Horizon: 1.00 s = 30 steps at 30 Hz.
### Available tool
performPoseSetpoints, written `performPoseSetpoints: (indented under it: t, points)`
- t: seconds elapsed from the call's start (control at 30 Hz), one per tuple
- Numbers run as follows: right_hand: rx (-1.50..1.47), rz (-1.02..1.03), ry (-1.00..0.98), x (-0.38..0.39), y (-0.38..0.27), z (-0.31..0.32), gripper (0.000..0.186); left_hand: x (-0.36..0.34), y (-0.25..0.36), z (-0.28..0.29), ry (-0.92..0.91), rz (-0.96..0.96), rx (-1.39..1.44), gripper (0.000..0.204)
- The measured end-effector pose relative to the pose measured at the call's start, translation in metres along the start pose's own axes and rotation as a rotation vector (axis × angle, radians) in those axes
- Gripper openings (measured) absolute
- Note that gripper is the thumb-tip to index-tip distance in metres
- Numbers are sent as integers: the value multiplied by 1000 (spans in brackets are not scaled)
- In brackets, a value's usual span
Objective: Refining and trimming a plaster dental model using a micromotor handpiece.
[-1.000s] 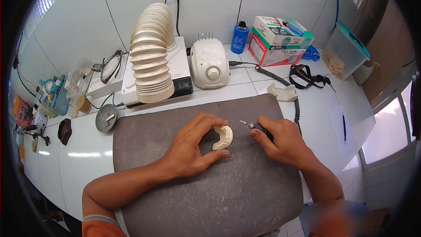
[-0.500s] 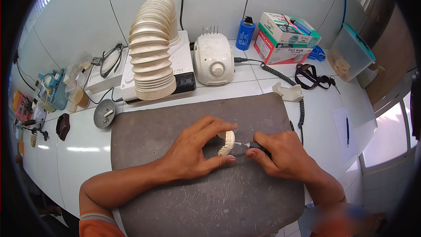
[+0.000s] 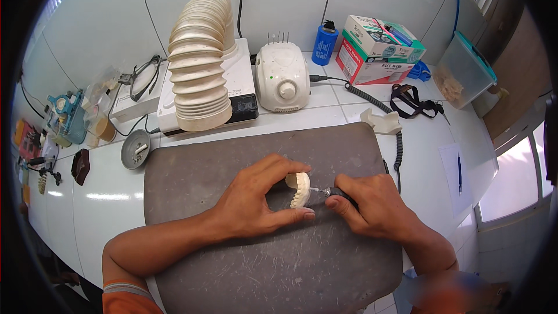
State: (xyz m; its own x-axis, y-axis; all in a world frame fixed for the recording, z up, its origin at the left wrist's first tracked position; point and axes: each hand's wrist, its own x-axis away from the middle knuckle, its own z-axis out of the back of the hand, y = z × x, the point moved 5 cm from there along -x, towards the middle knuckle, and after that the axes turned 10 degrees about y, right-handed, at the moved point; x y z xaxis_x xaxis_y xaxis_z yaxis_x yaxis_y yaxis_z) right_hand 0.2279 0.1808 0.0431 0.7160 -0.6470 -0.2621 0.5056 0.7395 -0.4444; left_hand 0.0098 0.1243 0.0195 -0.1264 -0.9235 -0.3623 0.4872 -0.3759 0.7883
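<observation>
A cream dental cast (image 3: 300, 190), a curved arch of teeth, sits near the middle of a grey work mat (image 3: 244, 267), a little toward the mat's right half. The cast stands on edge, its long axis running roughly from the far side of the mat toward the person, with the row of teeth at its lower end and its open side facing right. The left hand (image 3: 256, 200) is closed around the cast, forefinger curled over the top and thumb pressed under the lower end. From the right, the thin metal tip of a rotary handpiece (image 3: 331, 192) points leftward at the cast, lying almost level; whether the tip touches the cast cannot be told. The right hand (image 3: 369, 203) is clenched around the dark body of this handpiece, just right of the cast.

The mat is scratched and dusty and lies on a white tiled bench (image 3: 104, 192). Beyond the mat stands a white control box (image 3: 282, 78) with a round knob, and a coiled black cable (image 3: 398, 148) runs from it down the mat's right edge. Left of the box, a ribbed cream extraction hose (image 3: 200, 64) arches over a flat white unit. A small grey dish (image 3: 135, 148) sits off the mat's far-left corner. Far right of the mat are stacked cardboard boxes (image 3: 378, 49) and a clear plastic tub (image 3: 462, 72), against white wall panels, with a window at the right
</observation>
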Motion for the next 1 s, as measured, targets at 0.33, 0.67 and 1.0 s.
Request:
performPoseSetpoints:
  t: [0.33, 0.67, 1.0]
  points:
    - [2, 26, 30, -1, 0, 0, 49, -1, -1, 1, 15, 2, 11, 69]
    - [-2, 50, 31, 1, -2, 0, 48, -1, 0, 1, -14, 23, -2, 69]
    - [23, 92, 35, 2, -8, -1, 49, -1, 0, 0, -37, 54, 41, 70]
